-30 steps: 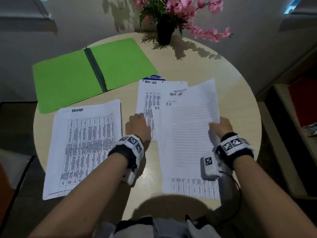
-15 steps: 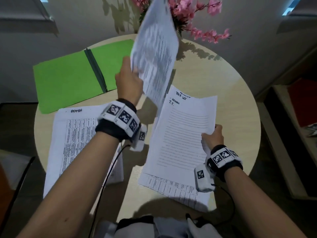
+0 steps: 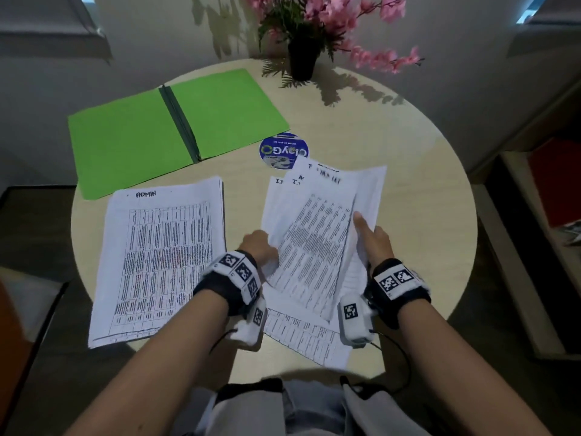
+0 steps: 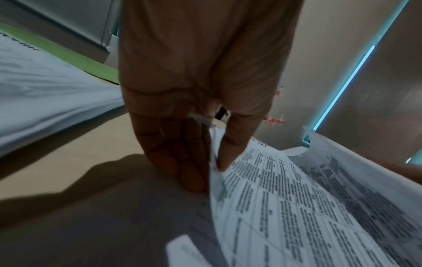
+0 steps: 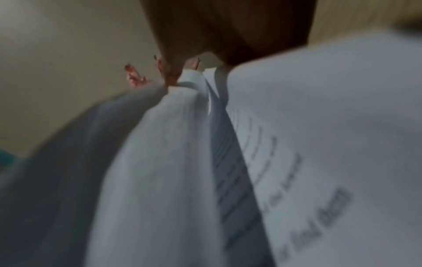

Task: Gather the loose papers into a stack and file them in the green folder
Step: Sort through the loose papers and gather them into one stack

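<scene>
I saw both hands grasping a fanned sheaf of papers [image 3: 317, 234]: left hand [image 3: 262, 250] pinching its left edge, right hand [image 3: 375, 239] its right. The open green folder [image 3: 176, 127] lay just beyond the sheaf on the bench [image 3: 424, 196]; an "ADMIN" stack [image 3: 163, 259] lay left of the sheaf.

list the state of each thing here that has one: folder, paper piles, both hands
green folder: open, lying flat, no papers in it
ADMIN pile: flat on the table, untouched
right pile: fanned, uneven, top sheets lifted
left hand: pinches the right pile's left edge
right hand: holds its right edge
round sticker: partly covered by the right pile
</scene>
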